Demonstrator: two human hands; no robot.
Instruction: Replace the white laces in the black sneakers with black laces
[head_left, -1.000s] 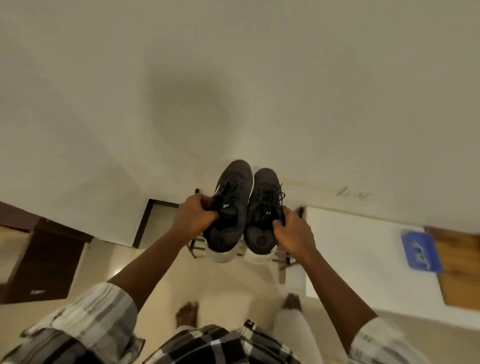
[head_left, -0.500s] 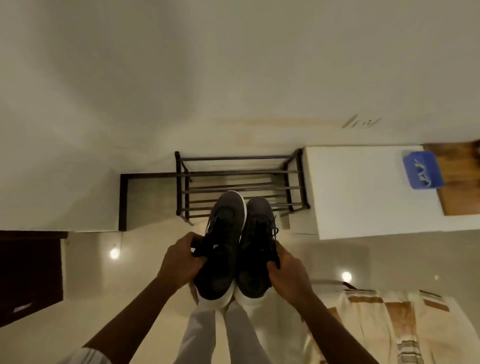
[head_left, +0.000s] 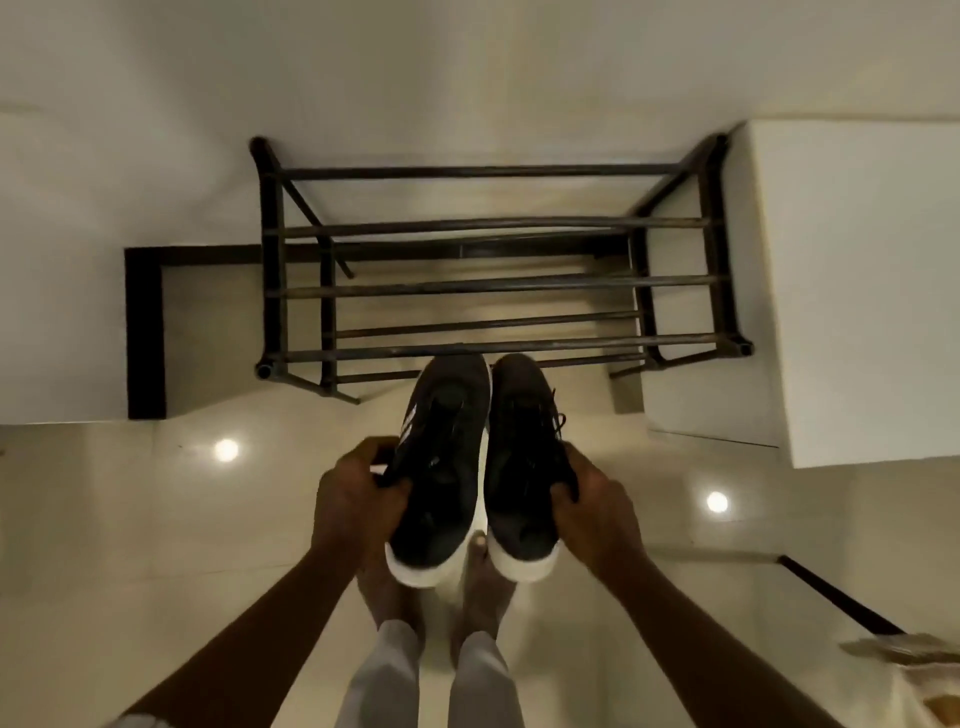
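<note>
The left hand (head_left: 358, 501) and right hand (head_left: 597, 506) each clasp one black knit sneaker with a thick white sole (head_left: 441, 467), held side by side above the cream floor tiles, before the black metal rack's (head_left: 488, 283) front rail. They look light and soft-sided, so gripping at the firmer heel collar seems wisest.

Both arms outstretched forward and down, left hand (head_left: 358, 499) and right hand (head_left: 597, 512) each clamped, fingers (head_left: 563, 491) curled.

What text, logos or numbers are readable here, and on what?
No readable words or numbers anywhere in the head view.
Left sneaker, held by the left hand: white slanted stripes on its side, a mark only, no lettering legible.
Right sneaker, held by the right hand: nothing legible.
Shoe rack and white cabinet: no labels visible.
</note>
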